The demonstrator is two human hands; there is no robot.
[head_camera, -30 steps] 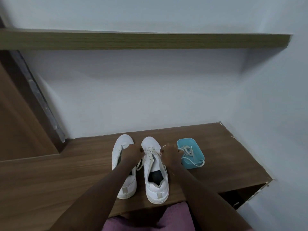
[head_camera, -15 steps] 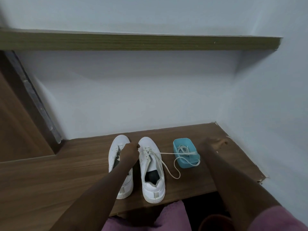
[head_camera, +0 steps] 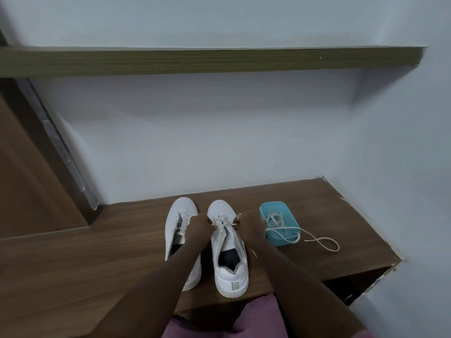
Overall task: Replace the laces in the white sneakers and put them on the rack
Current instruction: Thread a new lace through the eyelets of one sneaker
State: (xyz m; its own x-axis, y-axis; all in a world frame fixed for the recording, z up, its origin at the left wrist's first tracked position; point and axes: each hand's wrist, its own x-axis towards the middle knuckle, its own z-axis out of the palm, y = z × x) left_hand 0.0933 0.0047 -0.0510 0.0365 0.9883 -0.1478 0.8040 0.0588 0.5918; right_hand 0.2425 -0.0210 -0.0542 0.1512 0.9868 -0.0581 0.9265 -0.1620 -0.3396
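Two white sneakers stand side by side on the wooden bench (head_camera: 97,252), toes to the wall. The left sneaker (head_camera: 179,215) has bare eyelets. The right sneaker (head_camera: 229,267) carries a cream lace (head_camera: 223,223) through its front eyelets. My left hand (head_camera: 199,225) pinches that lace at the shoe's left side. My right hand (head_camera: 249,224) pinches the lace's other end at the shoe's right side. A long run of lace (head_camera: 322,242) trails right over the bench past a small teal tray (head_camera: 292,241) that holds another coiled lace (head_camera: 274,219).
A wooden shelf (head_camera: 210,61) runs along the white wall above. The right wall closes in beside the bench. An open compartment (head_camera: 353,281) shows under the bench's right end. A brown door panel (head_camera: 29,181) stands at the left. Purple cloth (head_camera: 256,320) covers my lap.
My right hand, which had swung out right pulling the lace taut, has come back to the right sneaker. The pulled lace now lies slack across the tray and bench. My left hand stayed put.
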